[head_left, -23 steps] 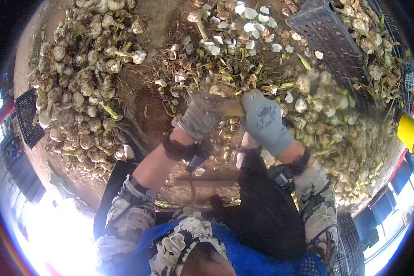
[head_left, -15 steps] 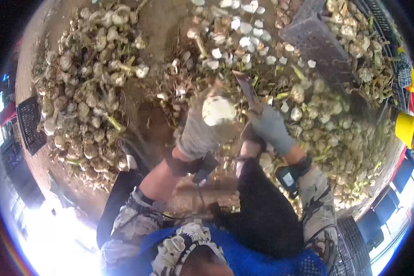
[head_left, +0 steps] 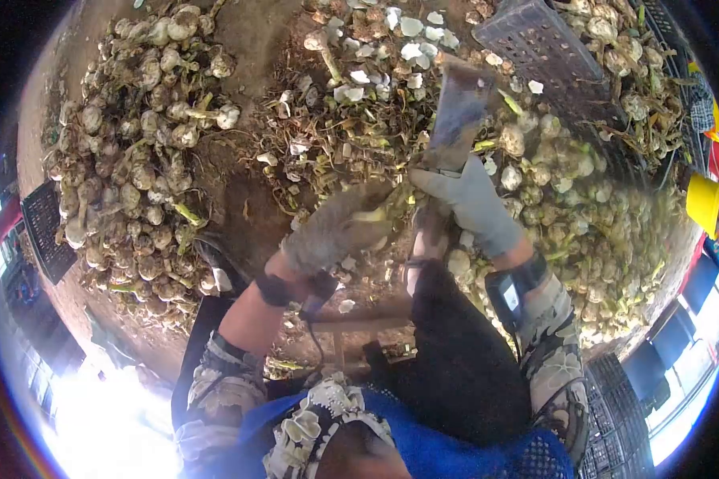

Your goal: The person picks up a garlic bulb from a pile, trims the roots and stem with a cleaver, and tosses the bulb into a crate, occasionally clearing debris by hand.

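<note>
Here, garlic bulb (head_left: 367, 217) inside left grip (head_left: 335, 227).

Garlic heaps (head_left: 128, 152) flank bare earth (head_left: 252, 36).

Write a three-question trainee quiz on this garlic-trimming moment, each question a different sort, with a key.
1. True or false: the right hand holds a cleaver with its blade raised.
2. Multiple choice: the left hand closes on A) a garlic bulb, B) a rope, C) a yellow tub.
3. Fill in: the dark slotted crate lies at the upper ____ of the view.

Key: 1 true; 2 A; 3 right.
</note>
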A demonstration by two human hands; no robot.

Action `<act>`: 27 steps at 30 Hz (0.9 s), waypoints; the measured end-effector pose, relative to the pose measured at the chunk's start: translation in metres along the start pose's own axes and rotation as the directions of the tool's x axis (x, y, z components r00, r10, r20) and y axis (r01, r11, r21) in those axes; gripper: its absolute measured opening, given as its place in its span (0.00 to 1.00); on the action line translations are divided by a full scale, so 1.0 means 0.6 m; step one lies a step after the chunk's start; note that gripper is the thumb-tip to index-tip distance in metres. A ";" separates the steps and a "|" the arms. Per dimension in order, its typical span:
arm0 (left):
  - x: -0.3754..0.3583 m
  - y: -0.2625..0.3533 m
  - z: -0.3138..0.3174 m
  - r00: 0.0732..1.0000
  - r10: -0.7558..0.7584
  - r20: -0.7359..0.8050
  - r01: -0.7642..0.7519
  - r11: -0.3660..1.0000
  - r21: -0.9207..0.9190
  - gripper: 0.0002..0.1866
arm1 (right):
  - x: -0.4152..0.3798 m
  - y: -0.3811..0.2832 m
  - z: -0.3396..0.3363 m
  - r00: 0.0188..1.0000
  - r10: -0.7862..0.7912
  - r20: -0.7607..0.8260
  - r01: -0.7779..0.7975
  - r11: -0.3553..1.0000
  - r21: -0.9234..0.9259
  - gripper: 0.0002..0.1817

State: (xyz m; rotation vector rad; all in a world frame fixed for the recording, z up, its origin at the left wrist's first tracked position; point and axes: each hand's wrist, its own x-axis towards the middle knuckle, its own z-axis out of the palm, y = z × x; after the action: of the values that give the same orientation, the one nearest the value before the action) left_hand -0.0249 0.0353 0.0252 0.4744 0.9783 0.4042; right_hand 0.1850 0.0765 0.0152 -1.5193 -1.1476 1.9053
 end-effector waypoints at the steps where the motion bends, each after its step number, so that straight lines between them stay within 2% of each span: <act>1: 0.016 -0.014 0.000 1.000 0.004 -0.008 -0.002 0.989 0.146 0.30 | 0.001 0.003 0.005 0.999 -0.034 -0.019 0.033 0.997 -0.071 0.13; 2: 0.028 -0.034 -0.014 0.995 0.059 -0.084 -0.030 0.952 0.305 0.28 | 0.003 0.008 0.009 0.997 -0.071 -0.034 0.065 0.988 -0.142 0.13; 4: 0.046 -0.064 -0.042 0.959 0.201 -0.201 -0.040 0.796 0.604 0.25 | -0.001 0.018 0.013 0.980 -0.178 -0.090 0.129 0.909 -0.397 0.14; 5: 0.028 0.003 -0.005 0.963 0.222 -0.150 -0.082 0.778 0.622 0.22 | -0.011 0.020 0.017 0.965 -0.243 -0.098 0.163 0.849 -0.502 0.15; 6: 0.030 -0.004 -0.008 0.935 0.329 -0.135 -0.214 0.823 0.526 0.21 | -0.017 0.022 0.018 0.946 -0.307 -0.101 0.188 0.777 -0.601 0.15; 7: 0.034 -0.019 -0.012 0.894 0.429 -0.131 -0.342 0.841 0.418 0.21 | -0.004 0.058 0.013 0.966 -0.260 0.005 0.177 0.645 -0.743 0.15; 8: 0.038 -0.033 -0.018 0.840 0.523 -0.142 -0.466 0.831 0.305 0.21 | -0.009 0.116 -0.005 0.940 -0.272 0.204 0.315 0.473 -0.823 0.15; 9: 0.052 -0.037 -0.030 0.886 0.398 -0.239 -0.438 0.887 -0.147 0.23 | -0.011 0.179 -0.033 0.877 -0.252 0.409 0.470 0.276 -0.838 0.15; 10: 0.053 -0.024 -0.028 0.886 0.394 -0.244 -0.445 0.872 -0.206 0.21 | 0.000 0.206 -0.045 0.774 -0.204 0.600 0.622 0.068 -0.780 0.15; 11: 0.055 -0.015 -0.019 0.883 0.391 -0.260 -0.454 0.852 -0.261 0.19 | 0.005 0.195 -0.034 0.899 -0.047 0.436 0.424 0.352 -0.835 0.13; 12: 0.046 -0.017 0.025 0.859 0.505 -0.087 -0.505 0.863 0.022 0.23 | -0.001 0.186 -0.021 0.939 0.177 0.295 0.147 0.570 -0.809 0.11; 13: 0.037 -0.020 0.068 0.793 0.601 0.099 -0.598 0.740 0.308 0.27 | 0.004 0.216 -0.021 0.931 -0.115 0.347 0.333 0.658 -0.676 0.13; 14: 0.029 -0.023 0.110 0.696 0.665 0.271 -0.696 0.532 0.482 0.33 | 0.011 0.244 -0.020 0.840 -0.397 0.369 0.542 0.639 -0.547 0.15; 16: 0.024 0.012 0.120 0.582 0.720 0.378 -0.781 0.366 0.506 0.34 | 0.005 0.209 -0.015 0.930 -0.245 0.275 0.366 0.701 -0.612 0.16; 17: 0.041 0.027 0.074 0.626 0.660 0.415 -0.746 0.353 0.564 0.33 | 0.000 0.188 -0.013 0.962 -0.163 0.217 0.267 0.723 -0.637 0.17; 18: 0.047 0.040 0.032 0.651 0.655 0.383 -0.700 0.323 0.637 0.31 | -0.004 0.170 -0.012 0.985 -0.080 0.154 0.162 0.738 -0.655 0.18; 19: 0.049 0.052 -0.019 0.680 0.687 0.257 -0.540 0.231 0.810 0.29 | -0.004 0.154 -0.013 0.996 0.005 0.085 0.053 0.743 -0.667 0.18; 20: 0.050 0.063 -0.074 0.709 0.692 0.132 -0.274 0.098 0.957 0.28 | 0.000 0.142 -0.012 0.995 0.059 0.083 0.009 0.763 -0.646 0.19; 21: 0.047 0.068 -0.124 0.743 0.669 0.025 0.036 -0.077 0.996 0.27 | 0.001 0.132 -0.010 0.990 0.120 0.080 -0.044 0.779 -0.625 0.21; 22: 0.047 0.062 -0.171 0.768 0.627 -0.131 0.473 -0.418 0.776 0.28 | 0.000 0.123 -0.009 0.980 0.183 0.078 -0.099 0.790 -0.605 0.22; 23: 0.046 0.067 -0.216 0.789 0.587 -0.183 0.525 -0.487 0.698 0.28 | -0.003 0.116 -0.005 0.994 0.073 0.081 -0.006 0.773 -0.634 0.16; 26: 0.048 0.052 -0.334 0.783 0.502 -0.369 0.622 -0.649 0.438 0.28 | -0.002 0.113 -0.001 0.989 0.121 0.081 -0.046 0.789 -0.613 0.23; 27: 0.049 0.058 -0.345 0.789 0.485 -0.377 0.613 -0.654 0.443 0.29 | 0.001 0.111 0.002 0.994 0.080 0.074 -0.017 0.784 -0.620 0.23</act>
State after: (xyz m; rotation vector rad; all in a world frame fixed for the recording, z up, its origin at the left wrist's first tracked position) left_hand -0.1920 0.1206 -0.0740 2.3516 1.9373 -1.2930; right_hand 0.1936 0.0394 -0.0395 -1.7970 -1.9396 1.7262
